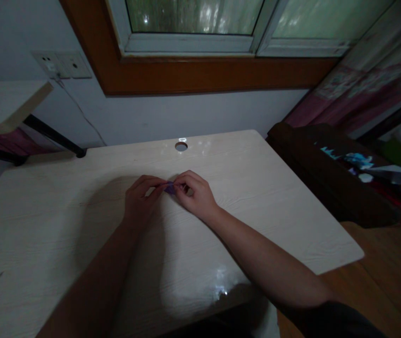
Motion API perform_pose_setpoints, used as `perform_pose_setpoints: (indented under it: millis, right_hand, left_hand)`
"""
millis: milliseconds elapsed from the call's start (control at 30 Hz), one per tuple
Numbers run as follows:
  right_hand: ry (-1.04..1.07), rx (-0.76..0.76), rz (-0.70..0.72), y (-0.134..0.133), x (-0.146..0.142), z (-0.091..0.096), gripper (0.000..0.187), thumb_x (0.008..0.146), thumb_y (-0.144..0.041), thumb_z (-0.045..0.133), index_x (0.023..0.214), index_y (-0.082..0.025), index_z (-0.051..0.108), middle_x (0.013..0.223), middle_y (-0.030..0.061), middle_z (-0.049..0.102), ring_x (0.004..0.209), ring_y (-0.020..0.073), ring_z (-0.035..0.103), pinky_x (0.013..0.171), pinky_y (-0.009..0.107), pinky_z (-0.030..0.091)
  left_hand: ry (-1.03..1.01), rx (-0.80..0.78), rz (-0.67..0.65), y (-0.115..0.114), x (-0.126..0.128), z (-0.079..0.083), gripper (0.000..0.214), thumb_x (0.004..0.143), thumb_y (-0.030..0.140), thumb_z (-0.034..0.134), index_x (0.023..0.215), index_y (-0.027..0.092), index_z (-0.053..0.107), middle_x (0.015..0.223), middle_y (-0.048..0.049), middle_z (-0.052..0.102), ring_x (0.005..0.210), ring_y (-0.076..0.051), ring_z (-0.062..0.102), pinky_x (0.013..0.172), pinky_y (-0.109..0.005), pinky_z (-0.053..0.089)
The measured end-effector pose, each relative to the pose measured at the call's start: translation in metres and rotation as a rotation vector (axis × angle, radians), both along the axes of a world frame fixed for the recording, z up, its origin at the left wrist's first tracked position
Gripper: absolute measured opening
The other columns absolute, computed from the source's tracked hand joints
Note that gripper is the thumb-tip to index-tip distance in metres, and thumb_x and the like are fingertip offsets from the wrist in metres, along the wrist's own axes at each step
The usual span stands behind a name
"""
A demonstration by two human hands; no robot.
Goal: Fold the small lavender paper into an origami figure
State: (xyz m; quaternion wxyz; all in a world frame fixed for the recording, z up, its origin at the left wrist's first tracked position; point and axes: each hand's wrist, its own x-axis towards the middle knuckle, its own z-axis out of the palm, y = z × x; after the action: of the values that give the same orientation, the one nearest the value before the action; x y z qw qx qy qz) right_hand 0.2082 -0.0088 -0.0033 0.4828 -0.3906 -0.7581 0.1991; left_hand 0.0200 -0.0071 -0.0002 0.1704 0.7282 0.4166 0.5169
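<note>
A small purple piece [170, 188], thin like paper or cloth, is pinched between my two hands just over the middle of the pale wooden table [250, 188]. My left hand [141, 196] grips its left edge between thumb and forefinger. On the other side, my right hand [196, 193] holds it with the fingertips pressed together. The fingers cover much of the piece, so its full shape and exact kind cannot be made out.
Beyond my hands, a round cable hole [181, 146] opens near the table's back edge. A raised shelf [6, 105] on black legs stands at the left. A white cord [80, 110] runs down from the wall socket [61, 65]. Dark furniture [327, 173] with cluttered items sits to the right.
</note>
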Motion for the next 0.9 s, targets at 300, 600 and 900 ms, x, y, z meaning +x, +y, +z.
perform_pose_setpoints:
  millis: [300,600,900]
  right_hand:
    - [0.001,-0.022,-0.017,-0.0003,0.0002,0.0007,0.003,0.088,-0.019,0.059,0.088,-0.02,0.062,0.089,0.0046,0.064,0.075,0.0141,0.059,0.066,0.027,0.05]
    - [0.004,-0.029,-0.022,0.0008,-0.0005,-0.0011,0.004,0.086,-0.018,0.059,0.086,-0.02,0.062,0.087,0.0038,0.064,0.074,0.0139,0.058,0.066,0.027,0.05]
    - [0.0,-0.028,-0.011,0.0006,-0.0002,-0.0017,0.004,0.088,-0.023,0.06,0.086,-0.02,0.062,0.085,0.0034,0.063,0.072,0.0134,0.058,0.063,0.026,0.049]
  left_hand:
    - [0.005,0.024,0.044,0.0023,-0.0031,-0.0001,0.008,0.089,0.027,0.065,0.089,0.022,0.071,0.086,-0.0032,0.069,0.08,-0.015,0.064,0.076,-0.03,0.053]
    - [0.002,0.034,-0.015,0.0008,-0.0037,0.0028,0.01,0.088,0.028,0.067,0.095,0.021,0.069,0.091,-0.0044,0.067,0.084,-0.015,0.063,0.077,-0.03,0.053]
    - [0.091,0.057,-0.042,0.0019,0.0015,-0.0004,0.009,0.086,0.028,0.069,0.091,0.021,0.07,0.087,-0.0043,0.069,0.081,-0.015,0.065,0.076,-0.03,0.054]
